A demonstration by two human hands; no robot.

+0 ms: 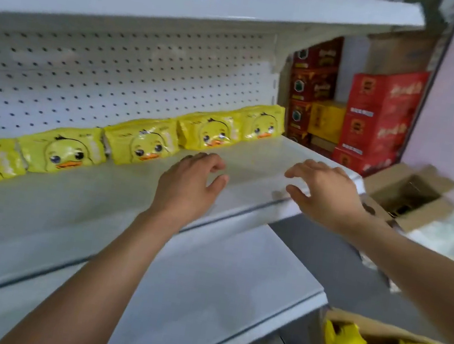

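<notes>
The shelf (94, 225) is a white metal deck backed by a pegboard (117, 73). Five yellow packets (141, 144), each printed with a duck face, stand in a single row at the rear of the shelf and lean against the pegboard. The row runs from the left edge of the view to the right end of the shelf, and neighbouring packets touch or slightly overlap. The left hand (188, 183) is over the middle of the shelf, palm down, with its fingers loosely curved and holding nothing. Its fingertips are just in front of the nearest packet (209, 135), the fourth from the left, and are not seen to touch it. The right hand (323, 192) is over the right front corner of the shelf, fingers spread and slightly bent, also holding nothing. Whether either hand touches the deck cannot be determined. An upper shelf (185, 6) above carries red wrapped goods, blurred. A lower shelf (218, 282) lies beneath the forearms. At bottom right, a carton (325, 334) holds more yellow packets, blurred. Beyond the right end of the shelf, an open box (425, 178) stands on the floor, and red cases (375, 120) are stacked behind it.
</notes>
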